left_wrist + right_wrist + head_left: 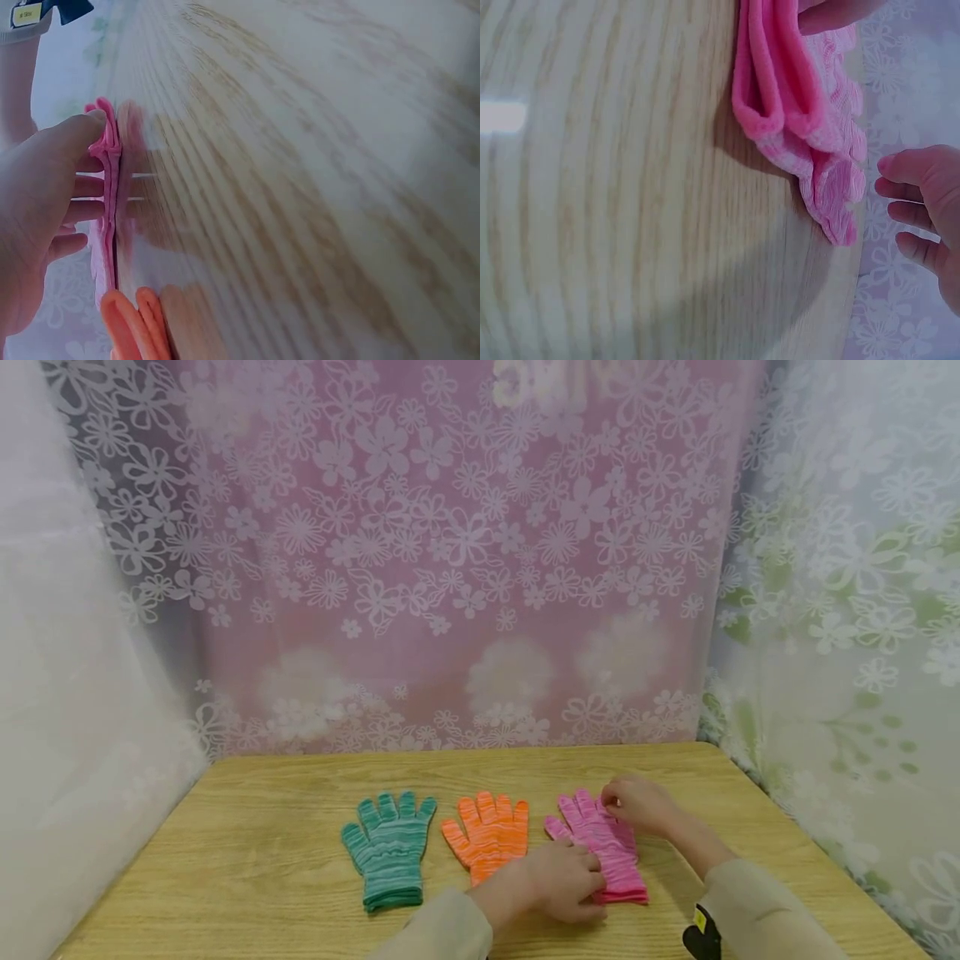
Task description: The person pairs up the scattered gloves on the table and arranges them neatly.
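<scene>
A pink knitted glove (611, 860) lies on the right part of the table, fingers pointing away. My left hand (562, 881) rests on its lower left side by the cuff; in the left wrist view the thumb touches the pink cuff (112, 142) and the fingers lie extended across the glove. Over the glove's upper right fingertips is my right hand (641, 803). The right wrist view shows that hand (930, 202) with loosely bent fingers, just apart from the pink fabric. An orange glove (495, 831) lies left of the pink one, its cuff hidden behind my left forearm.
A green striped glove (393, 852) lies further left on the wooden table (262, 827), in line with the others. Flower-patterned curtains (450, 568) hang behind and at the sides of the table.
</scene>
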`<state>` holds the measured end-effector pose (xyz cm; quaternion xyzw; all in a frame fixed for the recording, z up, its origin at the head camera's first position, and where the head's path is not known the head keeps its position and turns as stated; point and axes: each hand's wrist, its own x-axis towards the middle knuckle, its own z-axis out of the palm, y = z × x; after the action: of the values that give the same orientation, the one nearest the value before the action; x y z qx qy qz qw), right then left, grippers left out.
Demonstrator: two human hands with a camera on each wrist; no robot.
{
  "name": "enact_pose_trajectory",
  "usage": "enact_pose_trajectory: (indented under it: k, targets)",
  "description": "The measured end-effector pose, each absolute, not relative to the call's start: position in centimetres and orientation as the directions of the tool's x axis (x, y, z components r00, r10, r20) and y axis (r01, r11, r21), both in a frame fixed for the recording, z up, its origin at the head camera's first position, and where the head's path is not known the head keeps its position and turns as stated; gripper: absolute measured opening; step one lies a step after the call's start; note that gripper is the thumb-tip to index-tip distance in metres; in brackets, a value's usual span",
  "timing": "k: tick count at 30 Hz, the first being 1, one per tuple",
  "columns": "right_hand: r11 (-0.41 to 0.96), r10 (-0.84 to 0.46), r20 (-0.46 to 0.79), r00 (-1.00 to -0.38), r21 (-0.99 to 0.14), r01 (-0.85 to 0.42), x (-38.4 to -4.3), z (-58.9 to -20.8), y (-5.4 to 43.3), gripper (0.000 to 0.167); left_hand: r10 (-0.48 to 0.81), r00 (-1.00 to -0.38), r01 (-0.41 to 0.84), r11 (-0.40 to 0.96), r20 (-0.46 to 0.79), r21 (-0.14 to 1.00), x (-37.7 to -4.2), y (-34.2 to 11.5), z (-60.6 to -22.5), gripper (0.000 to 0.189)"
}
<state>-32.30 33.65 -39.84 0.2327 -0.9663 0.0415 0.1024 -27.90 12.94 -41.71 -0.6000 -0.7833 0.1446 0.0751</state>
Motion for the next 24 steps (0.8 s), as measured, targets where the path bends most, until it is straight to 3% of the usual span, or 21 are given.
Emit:
enact_pose_trajectory:
  k: [9,18,24]
  targets:
    - [0.874,-0.481,0.229,-0.847,0.048,-0.483,-33.6,-40.7,32.1,0.014,0.956,-0.284,0.927,0.256,-0.066,-0.274,-27.9,12.6,-41.8,0.033]
    - [0.913,-0.406,0.163,-0.899,0.043,-0.405,-34.1,-41.7,31.2,0.016,0.959,-0.279,0.920,0.251,-0.054,-0.302,-27.8,12.7,-42.0,0.026]
    - [0.908,-0.418,0.202,-0.886,0.049,-0.417,-34.1,-41.7,30.9,0.020,0.961,-0.274,0.908,0.247,-0.034,-0.338,-27.7,12.7,-42.2,0.021]
